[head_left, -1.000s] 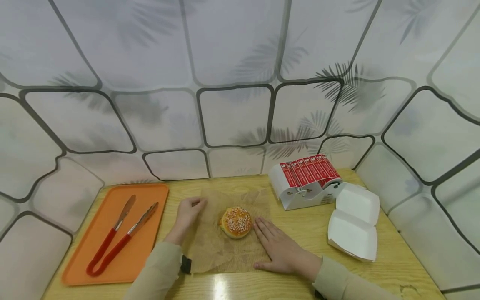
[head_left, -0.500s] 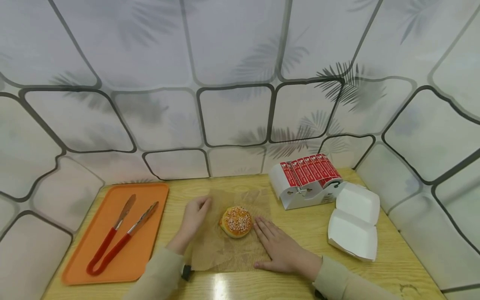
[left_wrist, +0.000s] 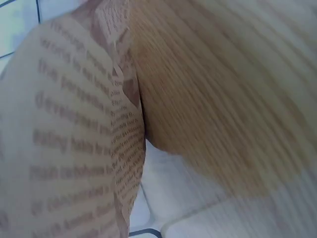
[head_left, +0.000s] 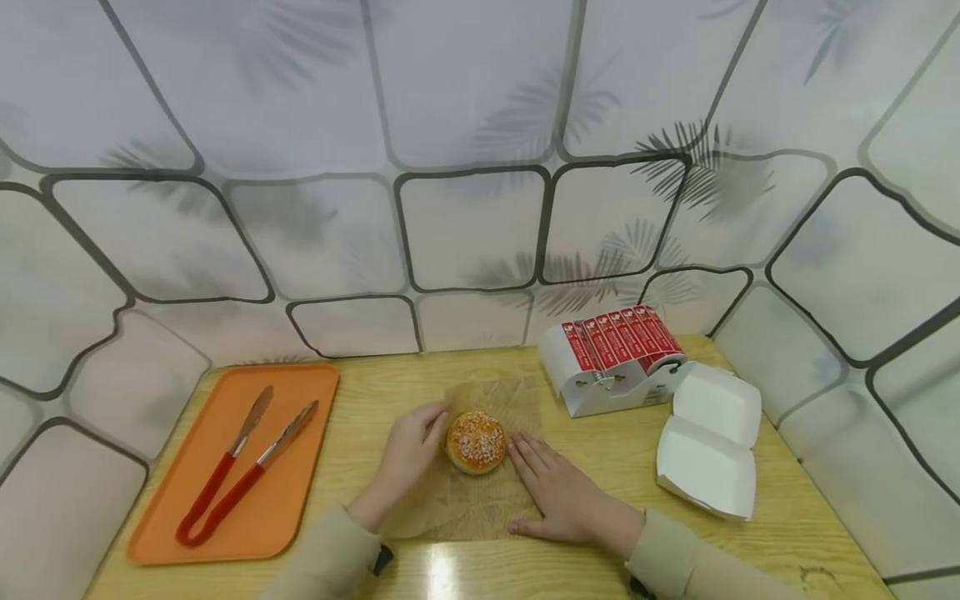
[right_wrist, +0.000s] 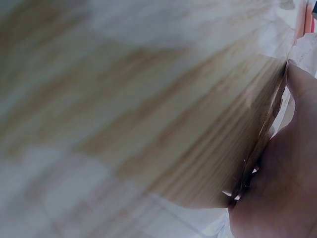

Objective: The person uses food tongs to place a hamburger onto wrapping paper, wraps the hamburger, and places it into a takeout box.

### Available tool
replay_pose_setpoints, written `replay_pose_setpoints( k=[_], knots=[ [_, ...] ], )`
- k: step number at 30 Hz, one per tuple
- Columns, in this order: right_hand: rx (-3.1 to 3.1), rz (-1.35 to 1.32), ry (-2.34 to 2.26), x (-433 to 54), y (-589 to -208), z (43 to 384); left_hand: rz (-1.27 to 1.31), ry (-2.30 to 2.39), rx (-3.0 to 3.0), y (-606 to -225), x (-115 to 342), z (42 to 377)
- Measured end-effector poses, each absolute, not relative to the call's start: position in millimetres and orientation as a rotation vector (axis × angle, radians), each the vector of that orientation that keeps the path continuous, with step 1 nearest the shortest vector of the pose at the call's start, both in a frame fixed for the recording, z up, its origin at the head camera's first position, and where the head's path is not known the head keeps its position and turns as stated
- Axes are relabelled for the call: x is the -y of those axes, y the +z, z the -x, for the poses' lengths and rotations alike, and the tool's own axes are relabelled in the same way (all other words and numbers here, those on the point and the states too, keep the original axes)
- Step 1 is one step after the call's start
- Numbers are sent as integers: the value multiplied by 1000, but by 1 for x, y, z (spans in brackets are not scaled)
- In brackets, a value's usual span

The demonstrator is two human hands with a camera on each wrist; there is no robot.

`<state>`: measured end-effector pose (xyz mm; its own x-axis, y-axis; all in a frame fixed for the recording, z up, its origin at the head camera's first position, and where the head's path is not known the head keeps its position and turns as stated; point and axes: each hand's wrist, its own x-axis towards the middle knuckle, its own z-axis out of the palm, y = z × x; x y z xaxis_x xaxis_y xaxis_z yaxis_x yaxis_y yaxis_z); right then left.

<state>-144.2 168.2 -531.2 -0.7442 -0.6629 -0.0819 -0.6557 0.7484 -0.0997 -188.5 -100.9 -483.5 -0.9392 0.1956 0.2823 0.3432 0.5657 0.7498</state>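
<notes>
- Orange rectangular tray (head_left: 258, 529) with rounded corners is seen at far left, laid on the pale yellow wood-grain bench (head_left: 630, 442).
- Red-handled metal tongs (head_left: 238, 493) are laid on the tray, their bend toward the person and their two arms spread apart.
- By the left hand (head_left: 408, 450), its wrist covered by a beige sleeve (head_left: 326, 550), the left side of a thin brown sheet of printed paper (head_left: 480, 510) is gripped, the fingers clamped on it; that side is raised from the bench, as is also shown in the left wrist view.
- Near the middle of the bench, a round golden bun (head_left: 477, 443) sprinkled with pale specks is carried on the paper, between the two hands.
- The right hand (head_left: 558, 492) is laid flat on the paper, its fingers straight and close together, its thumb held apart; the fingertips are placed just beside the bun, and whether it is touched cannot be told.
- A white box with red printed strips (head_left: 611, 362) is set farther back.
- At far right, a white hinged container (head_left: 708, 442) is left spread open, just beside the box.
</notes>
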Motion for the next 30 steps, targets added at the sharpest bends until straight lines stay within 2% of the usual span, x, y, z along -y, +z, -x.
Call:
replay_pose_setpoints(
  k=[11, 20, 25, 30],
  knots=[
    [-2850, 1098, -151, -170, -531, 144, 105, -1392, 2567, -486, 106, 211],
    [-2832, 1065, -101, -168, -532, 144, -76, -1354, 2568, -499, 124, 231],
    [-2834, 1069, -104, -169, -533, 145, -267, -1524, 2612, -501, 132, 239],
    [-2831, 1066, -103, -169, -533, 145, -469, -1933, 2497, -501, 132, 245]
  ],
)
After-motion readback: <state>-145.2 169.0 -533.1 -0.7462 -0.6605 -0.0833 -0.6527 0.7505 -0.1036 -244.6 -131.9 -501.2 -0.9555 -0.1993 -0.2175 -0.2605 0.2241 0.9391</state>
